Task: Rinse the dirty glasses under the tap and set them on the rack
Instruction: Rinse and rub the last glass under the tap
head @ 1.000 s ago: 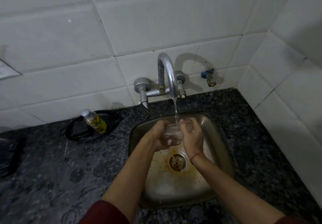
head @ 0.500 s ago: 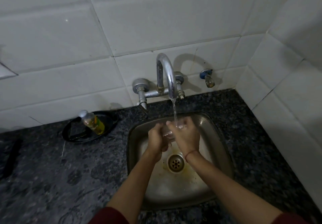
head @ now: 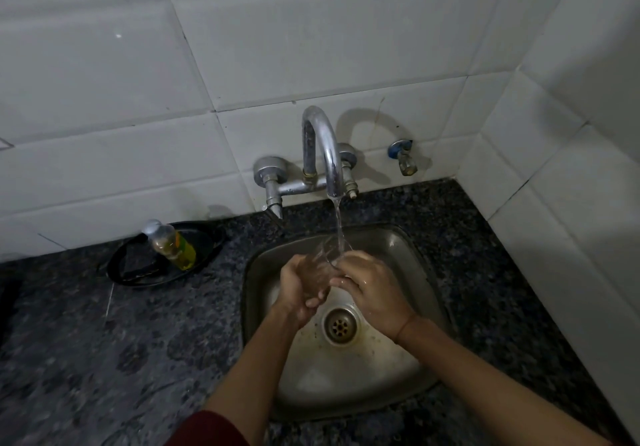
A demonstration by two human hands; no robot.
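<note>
We see a clear drinking glass held over the steel sink basin, tilted, with its mouth turned up toward the tap. A thin stream of water from the curved chrome wall tap falls onto its rim. The left hand wraps its curled fingers round the glass from the left. The right hand closes on it from the right, fingers bent at the rim; we cannot tell whether any reach inside. A thin red thread circles the right wrist. Below the hands lies the round metal drain, with brownish stains around it. The sink is set in a dark speckled stone counter. To the left, a small plastic bottle of yellow liquid leans in a black oval dish against the white tiled wall.
</note>
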